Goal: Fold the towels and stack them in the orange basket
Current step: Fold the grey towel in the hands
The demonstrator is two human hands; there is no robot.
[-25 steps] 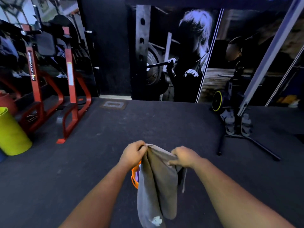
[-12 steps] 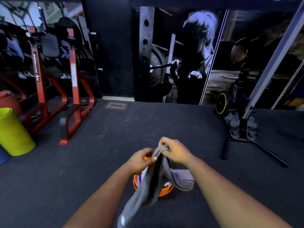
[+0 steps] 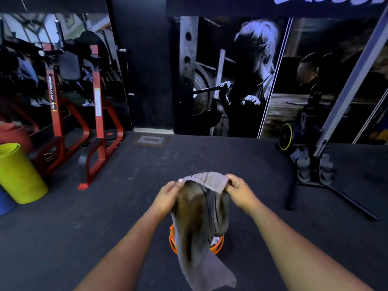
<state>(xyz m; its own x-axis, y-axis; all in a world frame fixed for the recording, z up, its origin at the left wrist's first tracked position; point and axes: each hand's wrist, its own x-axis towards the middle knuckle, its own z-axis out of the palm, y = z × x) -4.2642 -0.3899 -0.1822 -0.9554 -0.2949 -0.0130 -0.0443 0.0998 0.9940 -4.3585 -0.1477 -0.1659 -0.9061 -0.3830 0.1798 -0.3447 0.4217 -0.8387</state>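
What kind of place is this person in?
Most likely a gym: a red exercise frame stands on the dark rubber floor, and a wall mural shows someone lifting a barbell.

Red rack upright [image 3: 55,95] is showing vertical white lettering, the word "FITNESS" readable, smaller letters below it too small to tell. Second red upright [image 3: 97,97] is carrying a pale label, print unreadable. Wall banner [image 3: 327,1] at top right is showing large pale letters cut off by the frame edge, not readable.
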